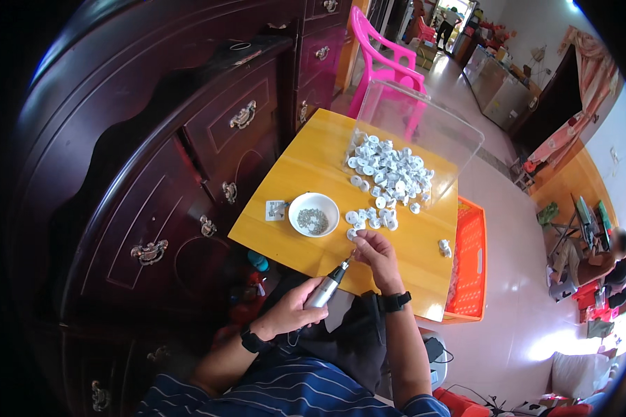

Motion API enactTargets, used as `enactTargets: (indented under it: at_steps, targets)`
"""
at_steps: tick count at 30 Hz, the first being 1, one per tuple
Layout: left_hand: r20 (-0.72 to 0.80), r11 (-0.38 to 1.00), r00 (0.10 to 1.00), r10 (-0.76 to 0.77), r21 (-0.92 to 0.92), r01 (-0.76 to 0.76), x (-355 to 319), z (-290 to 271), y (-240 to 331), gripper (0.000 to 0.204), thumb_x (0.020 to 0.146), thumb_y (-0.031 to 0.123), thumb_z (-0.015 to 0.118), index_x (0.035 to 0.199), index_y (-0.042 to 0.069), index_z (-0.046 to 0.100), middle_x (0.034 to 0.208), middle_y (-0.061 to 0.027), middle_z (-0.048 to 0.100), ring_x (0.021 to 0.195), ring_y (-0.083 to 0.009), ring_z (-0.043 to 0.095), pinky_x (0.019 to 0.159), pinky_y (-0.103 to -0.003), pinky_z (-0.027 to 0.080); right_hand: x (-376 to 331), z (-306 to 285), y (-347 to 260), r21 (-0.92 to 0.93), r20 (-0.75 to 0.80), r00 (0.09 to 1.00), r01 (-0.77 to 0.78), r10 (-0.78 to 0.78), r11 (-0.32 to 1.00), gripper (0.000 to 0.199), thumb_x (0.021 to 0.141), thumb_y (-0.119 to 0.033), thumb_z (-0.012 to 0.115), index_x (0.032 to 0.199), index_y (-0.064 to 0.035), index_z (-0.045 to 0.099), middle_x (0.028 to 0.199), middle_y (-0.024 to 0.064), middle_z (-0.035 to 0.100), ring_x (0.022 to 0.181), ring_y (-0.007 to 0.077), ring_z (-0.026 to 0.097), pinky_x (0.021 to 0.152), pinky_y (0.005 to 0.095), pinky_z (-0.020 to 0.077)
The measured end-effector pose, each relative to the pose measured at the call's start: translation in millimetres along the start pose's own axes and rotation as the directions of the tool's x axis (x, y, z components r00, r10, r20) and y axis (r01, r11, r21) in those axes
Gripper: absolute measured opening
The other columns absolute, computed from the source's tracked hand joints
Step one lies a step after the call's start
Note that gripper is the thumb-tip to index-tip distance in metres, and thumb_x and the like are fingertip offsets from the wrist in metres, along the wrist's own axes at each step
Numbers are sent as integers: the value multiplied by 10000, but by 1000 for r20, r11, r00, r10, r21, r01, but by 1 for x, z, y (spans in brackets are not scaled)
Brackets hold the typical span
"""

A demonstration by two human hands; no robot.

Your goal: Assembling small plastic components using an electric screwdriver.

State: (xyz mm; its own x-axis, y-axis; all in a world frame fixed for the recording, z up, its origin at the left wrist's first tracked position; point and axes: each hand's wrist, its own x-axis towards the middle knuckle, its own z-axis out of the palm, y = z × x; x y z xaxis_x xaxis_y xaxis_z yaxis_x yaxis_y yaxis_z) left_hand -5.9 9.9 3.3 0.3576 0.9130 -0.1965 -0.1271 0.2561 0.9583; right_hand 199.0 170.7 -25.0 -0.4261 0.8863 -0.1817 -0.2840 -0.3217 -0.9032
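A small square yellow wooden tabletop [306, 163] sits in the middle of the view, pushed against a dark red-brown cabinet [188, 160] with brass drawer pulls at nine o'clock. The left hand [291, 313] is wrapped around a grey electric screwdriver [327, 286], its tip pointing up toward one o'clock at the near edge of the tabletop. The right hand [377, 254], just beyond the tip, pinches a small white part [355, 233] between its fingers, so the two hands are close together, each clamped on its own thing. Both wrists wear dark bands.

At eleven o'clock from the hands stands a white bowl [314, 213] of tiny screws, with a small packet [275, 209] just beside it on its nine o'clock side. A clear plastic box [424, 132] lies tipped on the far corner, and a heap of white round parts [389, 170] spills out of it toward the hands. One finished-looking white piece [444, 247] lies alone near the three o'clock edge.

An orange crate [469, 257] stands against the table at three o'clock on a pale glossy tiled floor [522, 278]. A pink plastic chair [382, 59] stands at twelve o'clock, beyond the box. Another person [605, 260] sits low at three o'clock, well apart.
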Motion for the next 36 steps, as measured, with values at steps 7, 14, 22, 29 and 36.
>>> enactTargets:
  at_steps: [7, 14, 22, 29, 36]
  targets:
    - [-100, 997, 994, 39, -57, -45, -6, -4, -6, 653, 909, 80, 688, 1488, 15, 393, 908, -26, 611, 710, -72, 587, 601, -225, 493, 26, 13, 0, -971, 127, 841, 214, -526, 107, 160, 880, -174, 703, 1034, -138, 726, 1029, 149, 686, 848, 334, 695, 734, 426, 569]
    - [-108, 999, 994, 21, -34, -25, -7, -6, -2, 659, 909, 81, 687, 1494, 18, 389, 914, -29, 621, 721, -80, 596, 616, -228, 504, 26, 8, 7, -983, 180, 896, 172, -406, -56, 116, 906, -182, 651, 980, -102, 689, 961, 149, 677, 863, 368, 676, 732, 480, 552]
    - [-72, 999, 997, 31, -25, -33, -6, 1, 1, 658, 916, 98, 686, 1500, 30, 390, 914, -20, 623, 706, -67, 591, 593, -220, 497, 6, -9, 4, -804, -57, 937, 162, -345, 572, 222, 996, -106, 531, 1169, -52, 660, 1051, 162, 699, 910, 285, 700, 782, 378, 571]
    - [-39, 999, 999, 32, -10, -33, -2, 9, -2, 656, 912, 108, 691, 1493, 30, 397, 910, -16, 622, 696, -59, 584, 584, -214, 490, -12, -15, 10, -93, -142, 987, 58, -71, 994, 217, 1018, -72, 537, 1212, -16, 618, 999, 17, 667, 852, 102, 630, 793, 246, 527]
    - [-53, 999, 998, 27, 27, -26, 2, 15, -3, 648, 905, 101, 696, 1478, 17, 405, 910, -24, 626, 707, -68, 590, 588, -224, 491, -14, -17, 18, -195, -127, 980, 128, -155, 972, 185, 997, -98, 630, 1173, -42, 631, 934, -30, 645, 815, 60, 584, 719, 201, 462]
